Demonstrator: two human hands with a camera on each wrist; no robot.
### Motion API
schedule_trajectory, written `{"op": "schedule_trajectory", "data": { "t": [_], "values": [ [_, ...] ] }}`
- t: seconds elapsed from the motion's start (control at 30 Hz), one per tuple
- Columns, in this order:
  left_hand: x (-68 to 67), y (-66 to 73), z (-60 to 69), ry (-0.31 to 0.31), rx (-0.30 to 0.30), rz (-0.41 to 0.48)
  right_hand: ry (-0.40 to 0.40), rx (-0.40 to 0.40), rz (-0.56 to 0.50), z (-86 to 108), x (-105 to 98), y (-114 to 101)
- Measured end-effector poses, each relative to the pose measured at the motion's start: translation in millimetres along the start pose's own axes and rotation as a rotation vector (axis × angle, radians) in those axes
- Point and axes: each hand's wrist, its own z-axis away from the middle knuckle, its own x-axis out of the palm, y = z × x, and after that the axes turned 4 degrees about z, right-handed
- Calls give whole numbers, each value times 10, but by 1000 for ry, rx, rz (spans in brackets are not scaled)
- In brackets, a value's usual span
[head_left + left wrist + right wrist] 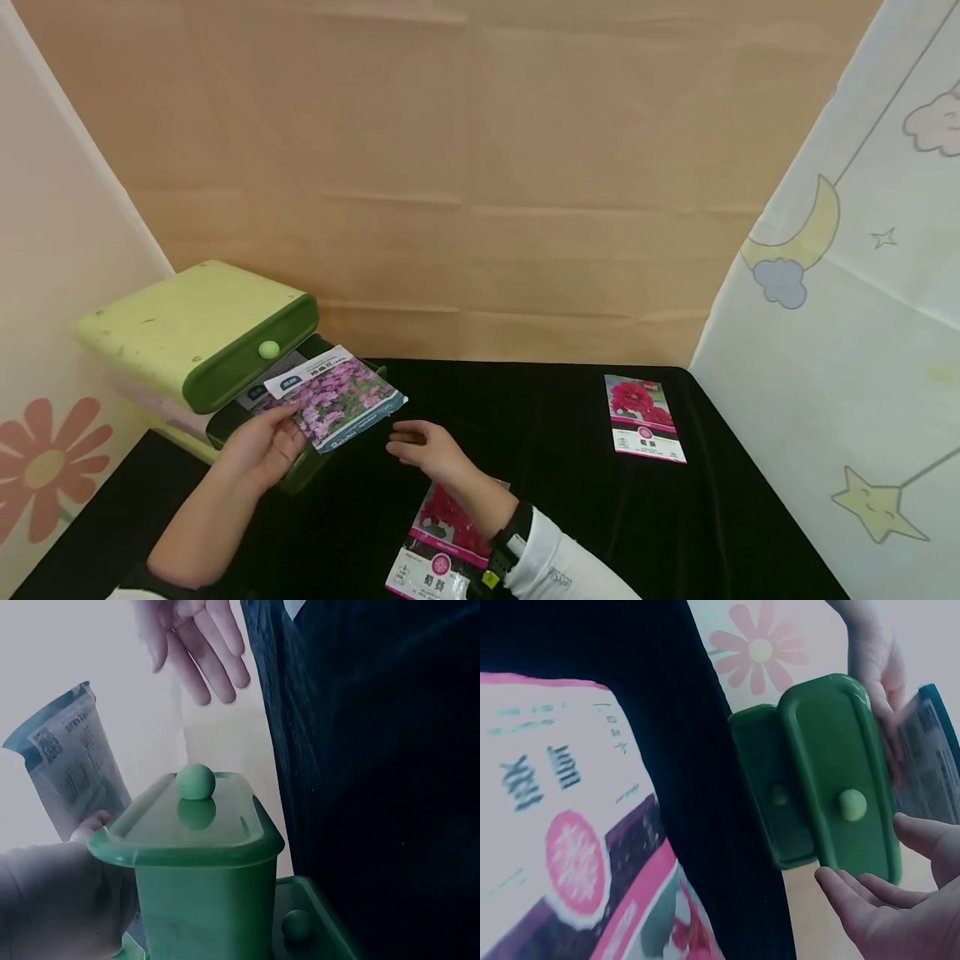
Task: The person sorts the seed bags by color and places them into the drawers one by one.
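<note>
In the head view a seed packet with pink-purple flowers [341,396] is tilted above a pulled-out green drawer [300,471]. The left hand [258,446] holds its near left edge between thumb and fingers; the packet's back [79,761] faces the left wrist camera. Just right of the packet hovers the right hand [431,450], fingers relaxed and touching nothing. Another packet [277,379] shows partly behind the held one, at the drawer. Under the right forearm lies a red-flower packet [431,558], partly covered by the arm.
A green drawer box [195,325] with a round knob stands at the table's left. A second red-flower packet [645,418] lies on the black tabletop [570,517] at the right. Brown paper hangs behind, with printed sheets at both sides.
</note>
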Motion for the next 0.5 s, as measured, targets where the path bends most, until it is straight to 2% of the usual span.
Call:
{"op": "schedule_trajectory", "data": {
  "t": [0.13,0.33,0.5],
  "values": [
    [-26,69,-56,24,-39,66,-8,10,-15,-76,111,-34],
    [-81,138,-174,71,-85,168,31,4,-42,-141,260,-75],
    [-138,180,-284,166,-108,244,59,14,-73,-191,363,-30]
  ]
}}
